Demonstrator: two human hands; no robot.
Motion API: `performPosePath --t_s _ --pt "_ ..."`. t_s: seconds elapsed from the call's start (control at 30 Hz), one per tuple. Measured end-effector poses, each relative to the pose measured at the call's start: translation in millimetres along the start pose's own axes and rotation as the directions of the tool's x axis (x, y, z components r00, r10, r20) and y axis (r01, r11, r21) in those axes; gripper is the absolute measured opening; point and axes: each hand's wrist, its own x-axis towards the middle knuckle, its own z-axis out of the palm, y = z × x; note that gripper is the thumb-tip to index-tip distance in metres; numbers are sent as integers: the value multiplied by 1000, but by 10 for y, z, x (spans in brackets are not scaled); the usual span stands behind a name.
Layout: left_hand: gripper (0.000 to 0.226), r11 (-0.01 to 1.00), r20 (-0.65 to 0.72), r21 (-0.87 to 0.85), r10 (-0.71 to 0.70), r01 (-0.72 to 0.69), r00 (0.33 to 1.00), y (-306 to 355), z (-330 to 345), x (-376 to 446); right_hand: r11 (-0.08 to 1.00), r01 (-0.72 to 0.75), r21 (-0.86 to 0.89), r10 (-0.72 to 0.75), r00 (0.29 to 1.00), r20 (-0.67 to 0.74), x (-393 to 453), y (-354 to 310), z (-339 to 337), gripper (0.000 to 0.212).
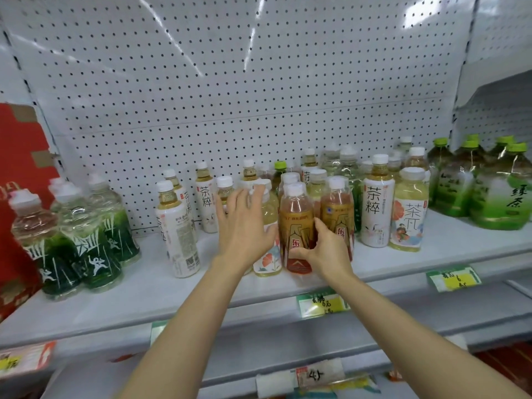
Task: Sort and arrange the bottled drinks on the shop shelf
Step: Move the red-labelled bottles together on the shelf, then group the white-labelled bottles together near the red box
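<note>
While the left hand is spread flat against a floral bottle, the upright amber bottle at its three o'clock is gripped low by the nearer right hand at the shelf front.

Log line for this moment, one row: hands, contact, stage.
left hand: open, against floral-label bottle | right hand: grips amber bottle low | shelf: brands mixed | stage: sorting underway

White pegboard dotted with dark holes; dark green bottles with white figures; amber bottle with orange-brown label; white-labelled bottle with black characters; red carton.
</note>
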Motion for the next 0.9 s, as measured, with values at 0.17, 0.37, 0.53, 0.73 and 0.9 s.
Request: performPosePath --t_s 0.17,0.37,0.53,0.73,0.9 --pt "85 1000 -27 -8 -1 1 1000 8 52 -57 978 37 -203 -53 996 -75 -76 11 -62 56" --pt "66 978 -132 -154 -158 137 979 320 -66 -56 929 268 -257 -350 864 -363 -238 422 -424 39" --pt "61 939 -156 -342 -16 -39 988 966 -165 148 908 205 -365 -377 780 -500 13 869 -1093 29" --pt "61 907 82 -404 164 -118 983 2081 -40 847 865 190 -464 -426 767 -480 288 1388 -1482 35" --pt "54 857 338 -458 -77 235 938 2484 340 1301 919 128 -373 -283 873 -398 546 1649 -1651 52"
